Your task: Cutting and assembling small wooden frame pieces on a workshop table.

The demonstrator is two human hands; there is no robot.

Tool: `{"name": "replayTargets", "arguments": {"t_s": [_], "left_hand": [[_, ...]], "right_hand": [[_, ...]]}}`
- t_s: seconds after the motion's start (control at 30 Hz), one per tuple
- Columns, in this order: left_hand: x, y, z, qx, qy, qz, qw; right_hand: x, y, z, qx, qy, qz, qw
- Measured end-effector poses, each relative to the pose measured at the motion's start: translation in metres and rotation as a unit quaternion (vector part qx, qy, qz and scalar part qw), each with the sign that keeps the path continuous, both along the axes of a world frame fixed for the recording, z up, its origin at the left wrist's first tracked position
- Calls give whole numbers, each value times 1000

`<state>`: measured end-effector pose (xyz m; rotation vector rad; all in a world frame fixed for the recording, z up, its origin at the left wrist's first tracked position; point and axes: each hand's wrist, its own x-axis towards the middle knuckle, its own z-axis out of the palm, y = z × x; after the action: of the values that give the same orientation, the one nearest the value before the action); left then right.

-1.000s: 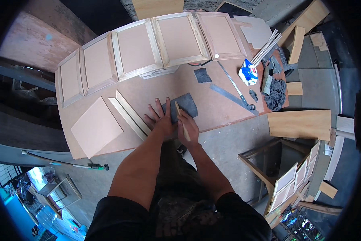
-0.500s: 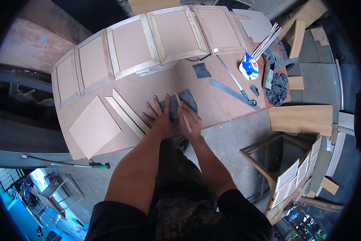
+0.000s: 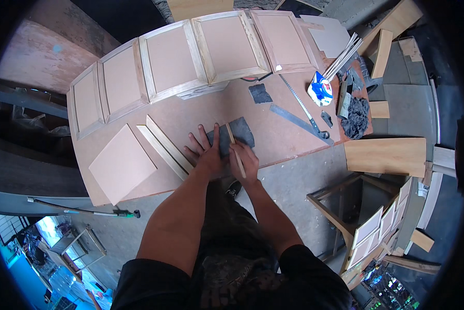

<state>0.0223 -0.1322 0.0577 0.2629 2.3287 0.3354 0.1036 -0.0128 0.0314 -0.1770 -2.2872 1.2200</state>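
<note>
A dark grey sheet of sandpaper [image 3: 240,132] lies near the front edge of the worktable [image 3: 288,145]. Flat on the sheet's left side rests my left hand [image 3: 208,154], its fingers spread. My right hand [image 3: 246,161] is closed round a thin wooden strip [image 3: 230,133], whose far end lies over the sandpaper and whose near end sticks out below my fingers. Left of my left hand are two narrow pale wood strips [image 3: 164,147], side by side, and a loose tan panel [image 3: 122,164]. A smaller dark piece of sandpaper [image 3: 260,93] sits farther back.
Several framed panels [image 3: 172,59] line the table's back. To the right lie a metal ruler [image 3: 299,123], a thin saw [image 3: 309,118], a blue-and-white carton [image 3: 320,89] holding thin sticks [image 3: 347,56], and a crumpled dark cloth [image 3: 357,118]. A wooden frame stand [image 3: 329,213] is on the floor at right.
My right hand has slid the wooden strip slightly toward me across the sandpaper. My left hand stays spread on the sheet. The whole view has shifted a little.
</note>
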Motion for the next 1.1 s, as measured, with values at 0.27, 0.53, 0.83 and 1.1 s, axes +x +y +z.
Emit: {"name": "replayTargets", "arguments": {"t_s": [0.27, 0.53, 0.83, 1.1], "left_hand": [[-3, -2, 4, 16, -4, 4, 1000], [-5, 1, 2, -34, -19, -9, 999], [-4, 1, 2, -9, -12, 5, 1000], [-5, 0, 5, -1, -9, 8, 1000]], "right_hand": [[39, -25, 5, -33, -6, -57, 998], [6, -9, 8, -46, -4, -28, 999], [44, -10, 34, -96, -5, -115, 989], [65, 12, 48, -19, -55, -119, 991]]}}
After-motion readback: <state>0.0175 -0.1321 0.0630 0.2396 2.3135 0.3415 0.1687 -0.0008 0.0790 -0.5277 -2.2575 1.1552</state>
